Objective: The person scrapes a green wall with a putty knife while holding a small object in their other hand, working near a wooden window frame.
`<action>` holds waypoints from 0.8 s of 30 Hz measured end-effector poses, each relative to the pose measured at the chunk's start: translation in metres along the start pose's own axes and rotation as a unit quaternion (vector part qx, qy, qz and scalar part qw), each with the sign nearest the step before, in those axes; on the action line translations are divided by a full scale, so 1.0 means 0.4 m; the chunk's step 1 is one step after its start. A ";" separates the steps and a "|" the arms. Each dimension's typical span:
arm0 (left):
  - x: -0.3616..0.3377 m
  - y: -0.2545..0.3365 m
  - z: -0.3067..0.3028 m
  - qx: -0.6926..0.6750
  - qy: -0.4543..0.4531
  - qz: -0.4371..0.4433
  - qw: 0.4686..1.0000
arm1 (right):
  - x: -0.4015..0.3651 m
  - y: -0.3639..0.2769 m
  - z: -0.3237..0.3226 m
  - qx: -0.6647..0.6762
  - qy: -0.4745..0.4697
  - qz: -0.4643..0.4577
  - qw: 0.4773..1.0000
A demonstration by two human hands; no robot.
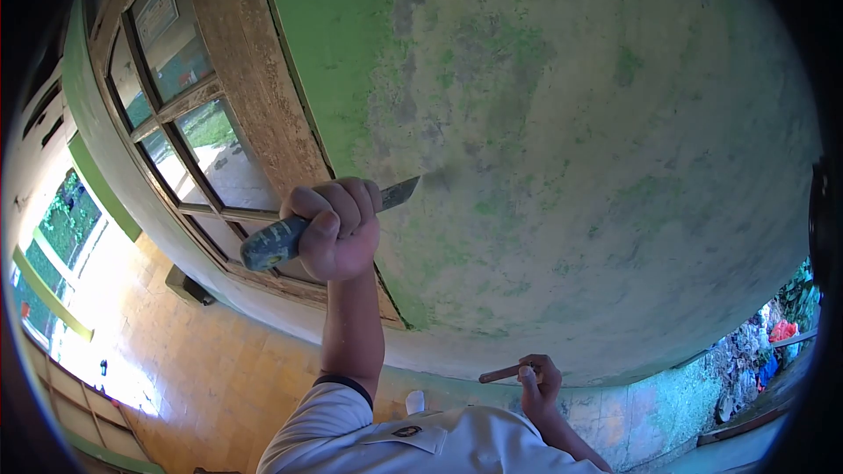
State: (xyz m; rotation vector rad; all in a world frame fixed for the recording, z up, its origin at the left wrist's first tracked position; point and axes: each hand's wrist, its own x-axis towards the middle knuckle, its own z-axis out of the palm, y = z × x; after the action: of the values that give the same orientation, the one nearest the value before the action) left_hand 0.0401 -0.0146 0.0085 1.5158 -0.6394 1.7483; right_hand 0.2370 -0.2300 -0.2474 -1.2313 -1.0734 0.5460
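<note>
My left hand (338, 228) is raised in front of the wall, fingers wrapped round a scraper (272, 244). Its thick blue-grey handle is worn and pokes out to the left; the short metal blade points right, its tip at or close to the wall surface. The wall (562, 167) has bare grey-white plaster with faded green patches, and a strip of solid green paint beside the door frame. Lower down, near my chest, my right hand (538, 384) is closed on a short flat brown stick-like piece (500, 374) that points left.
To the left stands a worn wooden frame (255, 70) with glass panes. Below lies a yellowish tiled floor (237, 360), with a dark block-like object (187, 287) by the wall's foot. Rubble and a red item (782, 330) are at the far right.
</note>
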 end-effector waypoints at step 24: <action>0.020 0.052 -0.024 -0.126 0.034 0.053 0.990 | 0.002 0.025 0.014 -0.022 0.007 -0.050 0.998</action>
State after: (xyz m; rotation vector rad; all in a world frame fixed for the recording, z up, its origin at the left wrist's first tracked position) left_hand 0.0177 -0.0184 0.0166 1.2645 -0.8838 1.7173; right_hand 0.2345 -0.2238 -0.2566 -1.2118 -1.1336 0.4374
